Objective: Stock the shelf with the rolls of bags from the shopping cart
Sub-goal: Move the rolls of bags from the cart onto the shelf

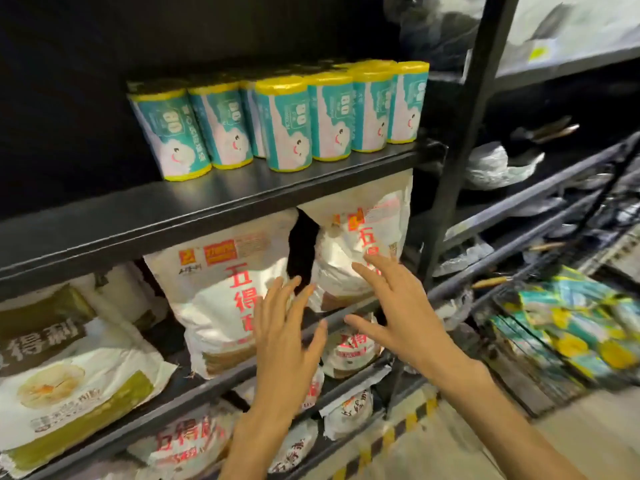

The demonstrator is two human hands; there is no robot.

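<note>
A black metal rack [446, 188] fills the view, its back panel dark and its upright post rising right of centre. Its upper shelf [145, 216] is a flat black board, bare along the left and front. On the tiers below lie large white sacks [221, 306] with red print, some upright, some slumped; a sack with a green band [69, 382] lies flat at lower left. At the right edge stands the wire cart [512, 327], still holding a heap of teal and yellow rolls [568, 334], blurred. Beyond the post, further shelves carry plastic-wrapped pans [498, 164]. The floor [485, 441] is pale, with a yellow-and-black striped strip along the rack's foot. On the upper shelf, rolls of bags [287, 112] stand upright in a tight cluster, yellow ends up, touching one another. Both hands hang in front of the sacks, holding nothing: the left hand [287, 337] and right hand [401, 313] each have fingers spread apart and straight.
</note>
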